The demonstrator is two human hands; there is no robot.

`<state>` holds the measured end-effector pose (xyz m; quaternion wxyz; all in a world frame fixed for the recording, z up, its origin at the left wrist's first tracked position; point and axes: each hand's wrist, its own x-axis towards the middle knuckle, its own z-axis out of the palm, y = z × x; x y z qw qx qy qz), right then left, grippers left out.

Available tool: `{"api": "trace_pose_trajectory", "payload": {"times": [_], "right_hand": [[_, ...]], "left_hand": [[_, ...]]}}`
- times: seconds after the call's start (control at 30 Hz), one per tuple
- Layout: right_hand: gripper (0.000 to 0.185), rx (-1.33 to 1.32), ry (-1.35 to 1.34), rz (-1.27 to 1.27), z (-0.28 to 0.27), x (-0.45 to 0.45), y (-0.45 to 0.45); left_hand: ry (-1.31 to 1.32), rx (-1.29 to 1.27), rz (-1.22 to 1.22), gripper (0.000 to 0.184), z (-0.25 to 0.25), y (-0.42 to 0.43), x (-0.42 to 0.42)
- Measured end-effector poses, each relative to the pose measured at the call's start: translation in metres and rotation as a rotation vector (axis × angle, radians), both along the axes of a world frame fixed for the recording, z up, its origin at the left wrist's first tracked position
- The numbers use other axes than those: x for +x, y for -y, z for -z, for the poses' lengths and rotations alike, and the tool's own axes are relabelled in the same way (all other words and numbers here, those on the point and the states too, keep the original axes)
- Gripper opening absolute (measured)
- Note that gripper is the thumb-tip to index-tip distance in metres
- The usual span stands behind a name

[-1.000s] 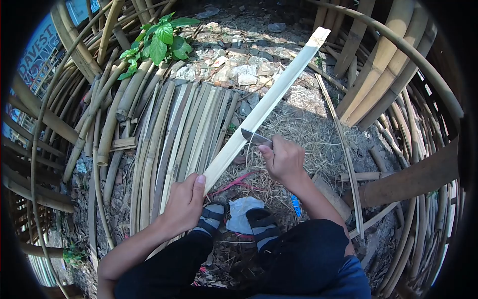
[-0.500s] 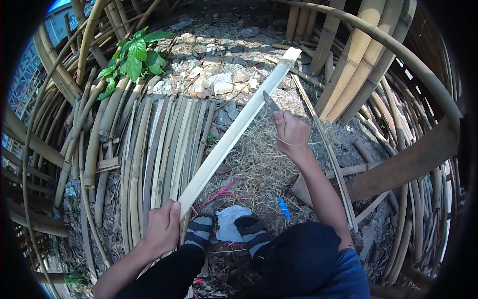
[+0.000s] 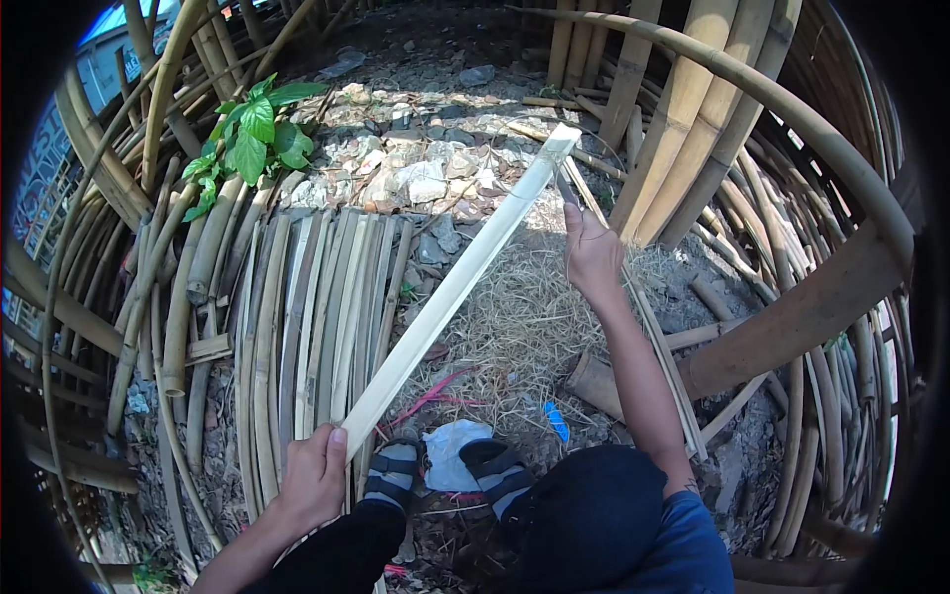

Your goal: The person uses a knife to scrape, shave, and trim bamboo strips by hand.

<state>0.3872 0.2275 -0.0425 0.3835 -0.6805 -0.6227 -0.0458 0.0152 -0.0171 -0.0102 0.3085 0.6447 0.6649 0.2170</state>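
A long, pale split bamboo strip point(image 3: 450, 282) slants away from me, its near end down by my knees and its far end above the stony ground. My left hand point(image 3: 315, 477) is closed around the near end, thumb on top. My right hand point(image 3: 595, 255) is closed around a knife, and the handle is hidden in the fingers. The knife's dark blade point(image 3: 565, 190) lies at the strip's right edge, close to the far end. Whether the blade touches the strip there, I cannot tell.
Several split bamboo strips point(image 3: 322, 327) lie side by side to the left. Thick bamboo poles point(image 3: 683, 124) stand at the right, and a curved pole point(image 3: 792, 94) arches overhead. Dry shavings point(image 3: 520, 327), a blue wrapper point(image 3: 556, 422) and a white plastic sheet point(image 3: 455, 450) lie near my sandals.
My right hand has moved with the knife toward the strip's far end. That far end has dropped slightly and shifted left. My left hand keeps its hold on the near end.
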Motion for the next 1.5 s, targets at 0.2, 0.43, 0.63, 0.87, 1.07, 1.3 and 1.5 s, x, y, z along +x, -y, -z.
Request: {"api": "trace_pose_trajectory", "payload": {"times": [0.2,0.43,0.63,0.87,1.07,1.3,1.5], "right_hand": [[0.068,-0.257,-0.485,-0.288,0.016,0.001,-0.005],[0.05,0.075,-0.333,-0.57,0.033,-0.031,0.016],[0.037,0.291,0.261,-0.644,0.026,-0.05,0.038],[0.066,0.08,-0.306,0.234,0.001,0.054,-0.041],[0.054,-0.024,-0.483,0.004,0.031,0.003,0.005],[0.033,0.175,0.025,-0.444,0.033,-0.038,0.039],[0.045,0.12,0.322,-0.232,0.032,0.006,-0.006]], "left_hand": [[0.029,-0.039,-0.024,0.04,0.008,-0.001,-0.004],[0.063,-0.061,-0.057,0.043,0.022,0.001,-0.012],[0.098,-0.107,-0.074,0.042,0.016,0.003,-0.012],[0.11,-0.152,-0.071,0.044,0.036,0.005,-0.023],[0.138,-0.208,-0.096,0.044,0.034,0.005,-0.017],[0.16,-0.221,-0.095,0.046,0.035,0.006,-0.016],[0.142,-0.258,-0.104,0.048,0.03,0.009,-0.022]]}}
